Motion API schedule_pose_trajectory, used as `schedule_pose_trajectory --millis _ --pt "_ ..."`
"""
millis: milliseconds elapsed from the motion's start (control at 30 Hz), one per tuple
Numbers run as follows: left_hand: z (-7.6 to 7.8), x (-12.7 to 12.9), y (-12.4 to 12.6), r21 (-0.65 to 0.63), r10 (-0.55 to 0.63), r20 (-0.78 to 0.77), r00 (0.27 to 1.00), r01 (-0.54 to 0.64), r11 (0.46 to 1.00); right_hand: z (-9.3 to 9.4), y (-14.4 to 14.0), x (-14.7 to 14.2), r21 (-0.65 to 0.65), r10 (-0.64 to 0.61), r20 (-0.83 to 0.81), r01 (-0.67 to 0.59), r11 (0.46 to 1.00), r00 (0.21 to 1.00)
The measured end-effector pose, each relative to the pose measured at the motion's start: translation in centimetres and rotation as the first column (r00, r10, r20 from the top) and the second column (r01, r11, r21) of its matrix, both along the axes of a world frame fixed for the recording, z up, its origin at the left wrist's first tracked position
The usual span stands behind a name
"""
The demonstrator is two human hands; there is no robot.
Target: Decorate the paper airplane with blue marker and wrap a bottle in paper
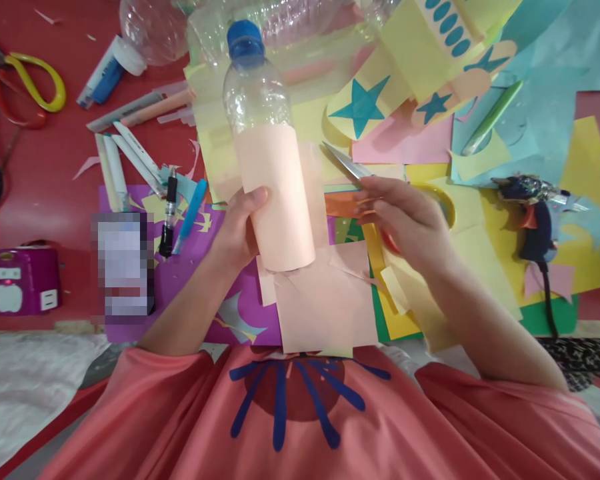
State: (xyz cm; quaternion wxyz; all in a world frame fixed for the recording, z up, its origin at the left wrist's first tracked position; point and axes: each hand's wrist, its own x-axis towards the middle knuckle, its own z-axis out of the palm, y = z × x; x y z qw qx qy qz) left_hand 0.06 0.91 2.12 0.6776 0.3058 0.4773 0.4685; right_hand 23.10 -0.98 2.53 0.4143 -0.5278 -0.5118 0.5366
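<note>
My left hand is closed round the side of a clear plastic bottle with a blue cap. Pale peach paper wraps the bottle's lower body, and my thumb presses on it. My right hand has its fingers drawn together over the middle of a pair of scissors. Their pointed blade sticks out to the left, while the yellow and red handles partly show behind the hand. The pivot is hidden. Under the bottle's base lie sheets of peach paper.
Star-decorated yellow paper pieces lie at the top. A glue gun with its cord rests at the right. On the left are a phone, markers, a purple box-shaped device and another pair of scissors.
</note>
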Motion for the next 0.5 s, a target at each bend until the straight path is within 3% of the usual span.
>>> schedule_pose_trajectory --millis 233,500 --pt "0.4 0.0 -0.1 -0.037 -0.075 0.022 0.997 0.076 0.996 -2.9 1.1 -3.8 -0.192 0.144 -0.317 -0.212 0.958 0.938" --pt "0.1 0.0 -0.3 -0.029 -0.099 0.075 0.992 0.101 0.994 -2.7 0.8 -3.7 -0.119 0.289 -0.333 -0.344 0.932 0.898"
